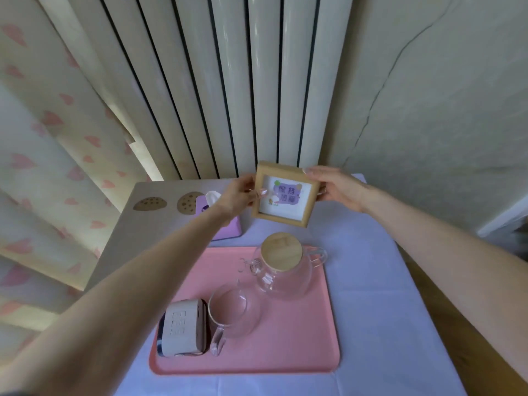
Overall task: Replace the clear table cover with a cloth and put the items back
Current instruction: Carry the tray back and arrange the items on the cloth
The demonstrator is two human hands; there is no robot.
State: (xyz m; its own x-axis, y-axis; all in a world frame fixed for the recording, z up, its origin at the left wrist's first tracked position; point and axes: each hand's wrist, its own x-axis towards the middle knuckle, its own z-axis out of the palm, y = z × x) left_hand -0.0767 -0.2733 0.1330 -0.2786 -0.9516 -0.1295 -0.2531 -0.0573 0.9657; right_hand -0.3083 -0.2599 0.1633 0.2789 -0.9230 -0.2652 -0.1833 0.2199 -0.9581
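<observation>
Holding the photo frame (285,194) just beyond the pink tray (285,364), left hand (243,195) + right hand (334,188) fingers (313,170) clasp its sides, prob. to stand it squarely, face fwd.

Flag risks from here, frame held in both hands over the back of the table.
The wooden frame hangs in the left hand and right hand, gripped by its side edges, near the glass teapot; a slip could hit the glass.
The tissue box sits close by; setting the frame down may nudge it.
Dragging it could wrinkle the cloth.
</observation>
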